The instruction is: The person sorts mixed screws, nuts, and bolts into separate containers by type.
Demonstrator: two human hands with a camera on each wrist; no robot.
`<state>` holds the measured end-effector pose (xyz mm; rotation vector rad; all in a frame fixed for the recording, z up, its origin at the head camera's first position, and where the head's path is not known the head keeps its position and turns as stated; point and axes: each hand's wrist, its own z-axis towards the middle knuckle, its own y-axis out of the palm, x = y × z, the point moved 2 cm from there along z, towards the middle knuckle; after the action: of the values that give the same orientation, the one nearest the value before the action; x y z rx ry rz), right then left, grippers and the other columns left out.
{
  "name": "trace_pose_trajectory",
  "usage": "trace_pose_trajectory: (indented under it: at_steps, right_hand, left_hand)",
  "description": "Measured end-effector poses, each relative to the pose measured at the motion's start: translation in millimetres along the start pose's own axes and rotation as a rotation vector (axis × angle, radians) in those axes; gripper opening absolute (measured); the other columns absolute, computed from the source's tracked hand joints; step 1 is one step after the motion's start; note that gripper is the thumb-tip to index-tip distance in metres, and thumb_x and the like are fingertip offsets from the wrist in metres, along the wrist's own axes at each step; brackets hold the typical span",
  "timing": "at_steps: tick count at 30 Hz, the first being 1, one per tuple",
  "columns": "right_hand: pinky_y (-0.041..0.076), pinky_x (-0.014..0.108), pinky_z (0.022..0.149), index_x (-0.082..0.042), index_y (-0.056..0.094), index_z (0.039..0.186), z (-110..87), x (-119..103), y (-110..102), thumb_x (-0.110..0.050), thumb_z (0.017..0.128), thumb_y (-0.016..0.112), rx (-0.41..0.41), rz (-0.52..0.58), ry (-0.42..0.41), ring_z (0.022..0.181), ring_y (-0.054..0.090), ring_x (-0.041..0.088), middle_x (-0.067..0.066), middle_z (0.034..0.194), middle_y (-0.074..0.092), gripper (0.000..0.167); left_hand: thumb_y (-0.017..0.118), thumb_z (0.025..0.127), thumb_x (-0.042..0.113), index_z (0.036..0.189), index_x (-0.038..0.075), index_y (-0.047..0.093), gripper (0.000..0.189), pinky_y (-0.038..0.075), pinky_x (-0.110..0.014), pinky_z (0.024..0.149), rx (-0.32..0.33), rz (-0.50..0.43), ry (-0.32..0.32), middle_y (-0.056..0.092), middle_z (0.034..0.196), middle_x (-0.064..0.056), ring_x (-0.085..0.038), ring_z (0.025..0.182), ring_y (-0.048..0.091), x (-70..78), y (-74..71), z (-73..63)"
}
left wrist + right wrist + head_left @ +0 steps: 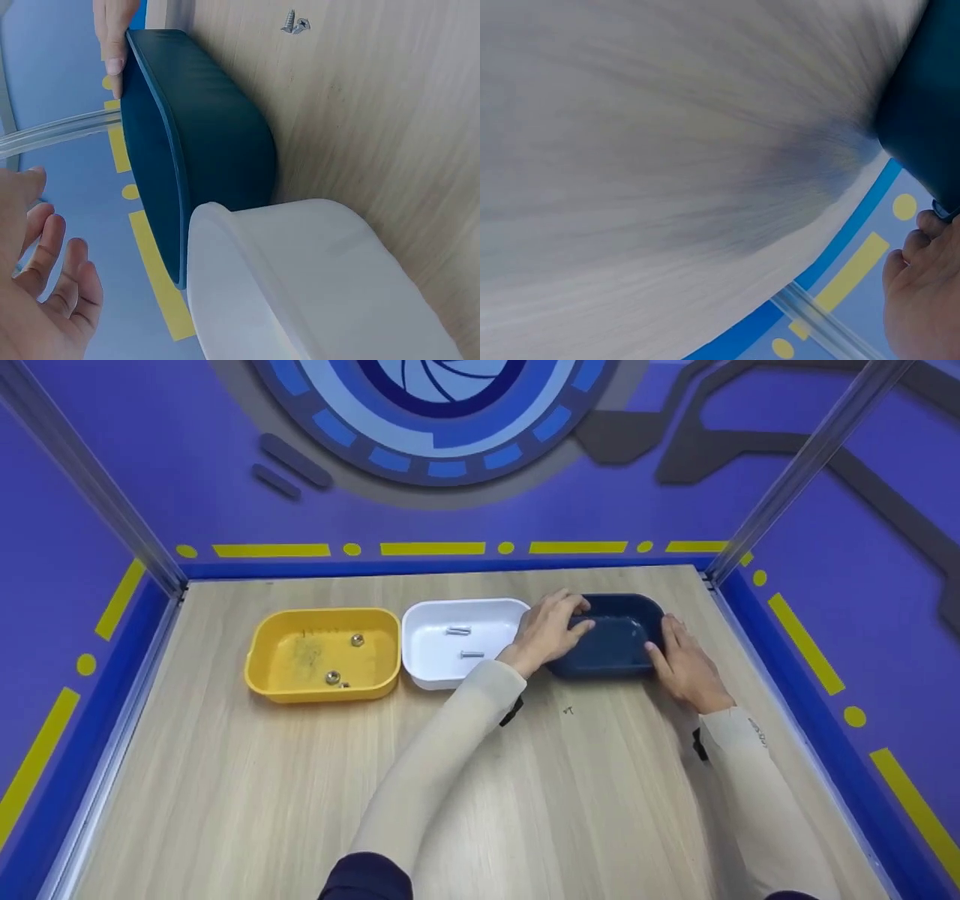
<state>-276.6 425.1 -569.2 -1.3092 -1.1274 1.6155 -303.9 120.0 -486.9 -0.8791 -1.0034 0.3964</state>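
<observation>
My right hand [686, 664] grips the right end of a dark blue plastic bin [604, 670], with the thumb at the rim and the fingers along the outer side. In the right wrist view that hand [926, 296] is partly cut off beside the bin [922, 105]. The left hand [551, 626] hovers over the bin's left end, next to the white bin [431, 684]. Seen from the left wrist, its fingers [67, 289] are loosely bent, apart from the rim, and hold nothing. Silver bolts [471, 655] lie in the white bin.
A yellow bin [262, 690] with a few metal nuts [332, 677] stands at the left, beside the white one. Two small screws [568, 710] lie on the wooden table [525, 810] in front of the dark blue bin. Blue panels [465, 521] enclose the back and sides.
</observation>
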Motion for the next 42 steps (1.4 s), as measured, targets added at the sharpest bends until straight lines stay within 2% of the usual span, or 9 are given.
trace_pose_trajectory:
  at_steps: [10, 15, 24, 33, 42]
  right_hand:
    - [0.015, 0.065, 0.132, 0.009, 0.01, 0.167, 0.1, 1.5, -3.0, -0.05, 0.115, 0.034, -0.006, 0.008, 0.011, 0.162, 0.014, 0.053, 0.032, 0.175, 0.012, 0.081]
    - [0.016, 0.066, 0.132, 0.008, 0.011, 0.168, -0.1, 2.1, -2.5, -0.051, 0.115, 0.033, -0.007, -0.003, 0.018, 0.161, 0.015, 0.053, 0.032, 0.175, 0.012, 0.082]
    - [0.016, 0.067, 0.132, 0.008, 0.009, 0.168, 0.3, 2.0, -2.6, -0.053, 0.115, 0.032, -0.027, -0.008, 0.026, 0.162, 0.013, 0.053, 0.031, 0.176, 0.011, 0.084]
    - [0.016, 0.067, 0.131, 0.008, 0.009, 0.167, 0.6, 1.7, -1.0, -0.052, 0.115, 0.032, -0.025, -0.011, 0.017, 0.162, 0.013, 0.053, 0.031, 0.176, 0.011, 0.083]
    - [0.014, 0.066, 0.132, 0.007, 0.008, 0.168, -0.8, 1.0, -0.3, -0.054, 0.115, 0.03, -0.044, -0.002, 0.025, 0.163, 0.011, 0.051, 0.03, 0.176, 0.009, 0.084]
  left_hand:
    - [0.066, 0.107, 0.043, 0.131, 0.02, 0.072, 0.034, 0.056, -0.027, 0.097, 0.038, -0.047, 0.067, 0.069, 0.125, 0.004, -0.015, 0.117, 0.065, 6.0, -3.0, -16.7]
    - [0.066, 0.107, 0.04, 0.13, 0.017, 0.072, 0.033, 0.056, -0.027, 0.095, 0.048, -0.107, 0.096, 0.069, 0.124, 0.002, -0.016, 0.114, 0.064, 5.0, 5.1, -30.1]
    - [0.067, 0.107, 0.032, 0.129, 0.012, 0.072, 0.03, 0.055, -0.024, 0.101, 0.035, -0.222, 0.135, 0.07, 0.124, -0.003, -0.018, 0.118, 0.068, 4.1, 17.8, -50.5]
    - [0.069, 0.106, 0.03, 0.125, 0.01, 0.073, 0.028, 0.056, -0.023, 0.099, 0.028, -0.217, 0.156, 0.07, 0.121, -0.003, -0.018, 0.114, 0.069, -0.7, 33.8, -68.6]
    - [0.072, 0.104, 0.027, 0.122, 0.008, 0.075, 0.026, 0.056, -0.018, 0.085, -0.011, -0.168, 0.192, 0.071, 0.113, -0.003, -0.017, 0.098, 0.069, -7.4, 54.3, -86.7]
